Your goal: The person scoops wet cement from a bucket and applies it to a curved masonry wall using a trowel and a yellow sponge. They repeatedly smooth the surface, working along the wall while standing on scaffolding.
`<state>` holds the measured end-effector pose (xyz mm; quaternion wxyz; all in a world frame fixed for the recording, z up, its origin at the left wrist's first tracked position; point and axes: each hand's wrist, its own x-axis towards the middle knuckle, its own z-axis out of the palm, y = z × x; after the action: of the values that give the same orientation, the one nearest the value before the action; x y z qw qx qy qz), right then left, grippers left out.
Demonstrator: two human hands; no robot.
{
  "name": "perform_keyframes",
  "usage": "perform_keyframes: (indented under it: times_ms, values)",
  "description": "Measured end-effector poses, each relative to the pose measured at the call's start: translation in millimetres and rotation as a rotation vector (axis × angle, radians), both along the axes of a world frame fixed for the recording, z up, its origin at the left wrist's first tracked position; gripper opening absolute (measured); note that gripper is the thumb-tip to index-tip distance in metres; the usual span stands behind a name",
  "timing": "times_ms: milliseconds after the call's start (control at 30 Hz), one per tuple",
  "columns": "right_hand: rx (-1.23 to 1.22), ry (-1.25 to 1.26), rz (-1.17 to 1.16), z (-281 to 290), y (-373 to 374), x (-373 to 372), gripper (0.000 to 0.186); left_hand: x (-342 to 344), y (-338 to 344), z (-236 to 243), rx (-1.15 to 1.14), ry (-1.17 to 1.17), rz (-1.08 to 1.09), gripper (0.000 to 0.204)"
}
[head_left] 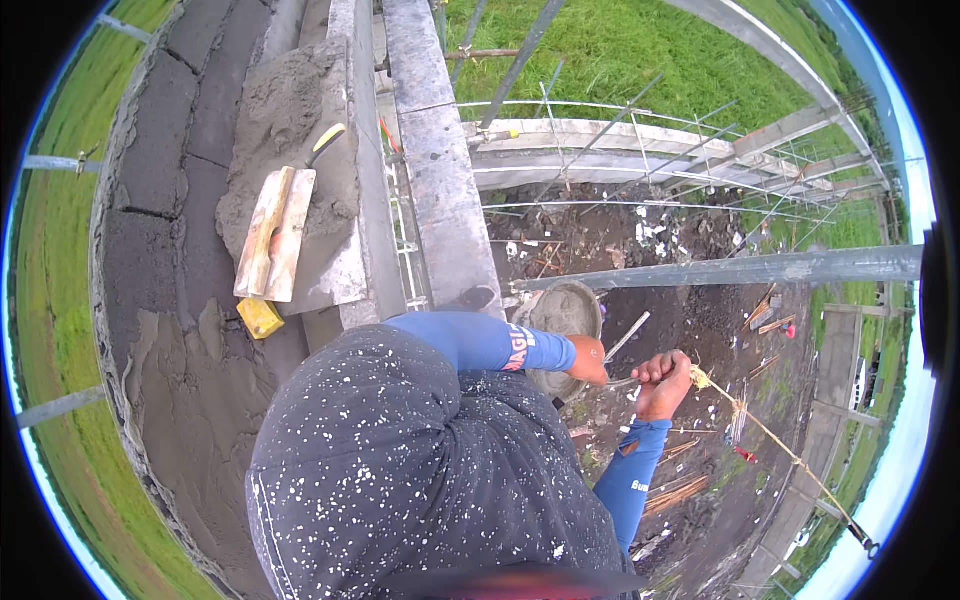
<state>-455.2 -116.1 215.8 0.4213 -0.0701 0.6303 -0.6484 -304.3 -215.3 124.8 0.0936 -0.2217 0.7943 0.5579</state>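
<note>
My left hand (588, 360), in a blue sleeve, is closed at the right side of a bucket (599, 318) holding grey wet mortar (565, 312). It seems to grip the bucket's handle, though the fingers are partly hidden. A thin metal piece (622, 383) spans the gap between my hands. Right of that, my right hand (664, 382) is closed beside the yellowish knotted end of a rope (742, 408), which runs down to the lower right. A wooden float (276, 235) rests on a mortar heap (290, 130) at the left, near a yellow sponge-like block (260, 318).
A tool with a yellow-black handle (327, 140) sticks from the mortar heap. A concrete beam (440, 150) runs beside the block wall (150, 180). A metal pipe (740, 270) crosses above the bucket. Far below lies dark, littered ground (660, 235) with scaffold bars.
</note>
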Motion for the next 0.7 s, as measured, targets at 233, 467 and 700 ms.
perform_keyframes:
  times_ms: [233, 467, 700]
  values:
    - [-0.013, -0.028, 0.172, 3, 6, 10, 0.037, 16, -24, 26, -0.028, -0.006, 0.084, 0.053]
    - [0.032, -0.039, 0.26, 10, -22, 2, 0.037, 17, -45, 39, -0.07, 0.012, 0.157, 0.051]
    - [0.35, 0.076, 0.075, -59, 99, -20, 0.037, 22, -77, 36, -0.11, 0.076, 0.242, 0.049]
